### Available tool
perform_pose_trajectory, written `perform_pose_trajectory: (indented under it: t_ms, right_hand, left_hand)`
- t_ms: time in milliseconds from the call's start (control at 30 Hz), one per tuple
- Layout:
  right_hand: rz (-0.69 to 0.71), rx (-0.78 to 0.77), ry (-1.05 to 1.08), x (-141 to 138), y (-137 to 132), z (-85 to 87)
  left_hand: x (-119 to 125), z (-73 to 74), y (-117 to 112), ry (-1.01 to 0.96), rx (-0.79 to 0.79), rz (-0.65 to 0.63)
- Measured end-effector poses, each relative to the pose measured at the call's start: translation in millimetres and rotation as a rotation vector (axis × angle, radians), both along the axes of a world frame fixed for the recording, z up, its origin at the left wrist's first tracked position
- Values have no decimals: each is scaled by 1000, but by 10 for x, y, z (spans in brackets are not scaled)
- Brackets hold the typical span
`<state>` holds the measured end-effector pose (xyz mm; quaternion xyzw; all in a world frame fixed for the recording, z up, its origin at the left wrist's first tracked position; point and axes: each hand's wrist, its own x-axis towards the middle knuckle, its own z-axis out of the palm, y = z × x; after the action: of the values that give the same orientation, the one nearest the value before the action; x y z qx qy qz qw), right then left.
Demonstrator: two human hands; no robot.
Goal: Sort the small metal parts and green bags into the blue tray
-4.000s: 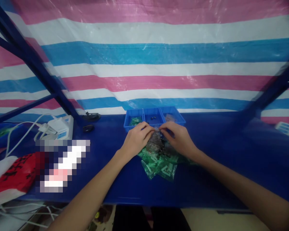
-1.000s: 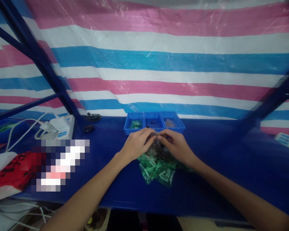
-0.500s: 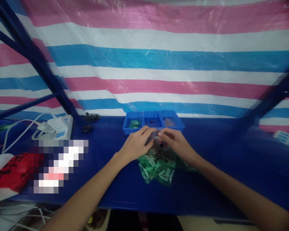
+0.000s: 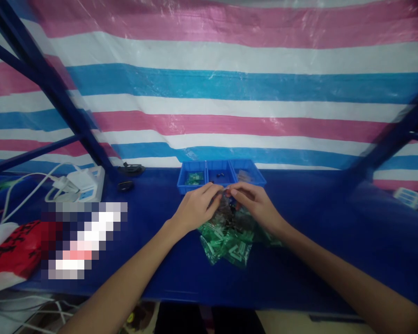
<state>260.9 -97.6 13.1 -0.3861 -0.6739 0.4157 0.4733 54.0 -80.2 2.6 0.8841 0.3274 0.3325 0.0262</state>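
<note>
My left hand (image 4: pixel 199 206) is closed in a pinch on a small clear plastic bag (image 4: pixel 225 204). My right hand (image 4: pixel 256 204) pinches at the bag's upper edge, its fingertips nearly meeting those of the left. What the bag contains is too blurred to tell. Under and in front of both hands lies a pile of green plastic packets (image 4: pixel 226 243) with pale pieces inside. Darker small bags (image 4: pixel 242 220) rest on the pile's far side, partly hidden by the right hand.
Three joined blue bins (image 4: pixel 221 171) stand behind the hands, holding green packets, small dark pieces and clear bags. On the blue table (image 4: pixel 320 222), a white power strip (image 4: pixel 95 185) with cables, a black object (image 4: pixel 126 186) and a red-and-white bag (image 4: pixel 24 248) lie left.
The fingertips have shifted slightly at the clear bag's top, and the bag now hangs a little lower between the hands. The pile and bins look unchanged.
</note>
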Motion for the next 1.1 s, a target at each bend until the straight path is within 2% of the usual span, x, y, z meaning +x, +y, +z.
perform_pose_trajectory:
  t_ms: [233,400,567,667,733,867,967,1100]
  right_hand:
    - [-108,58,-39,37,55,-67]
    - [-206,128,-64,114,85,46]
    - [-373,264,-114,300,187,153]
    - [-476,315,-228,458,321,117]
    - [-517,352,-395,552,412,60]
    - [-585,486,-620,604,475,-17]
    - [-533,543,-640,509,400,-9]
    - [-293,537,-749,325,260,-41]
  left_hand:
    - [3,2,-6,30,6,36]
    - [9,-6,-8,45,-5,56]
    - [15,-2,-10,47,-37,40]
    - [10,-10,1,52,-9,41]
    - [4,-18,11,48,7,55]
    - [-6,-21,24,50,15,85]
    - [-6,-14,29,57,20,99]
    - [-5,-11,37,72,21,100]
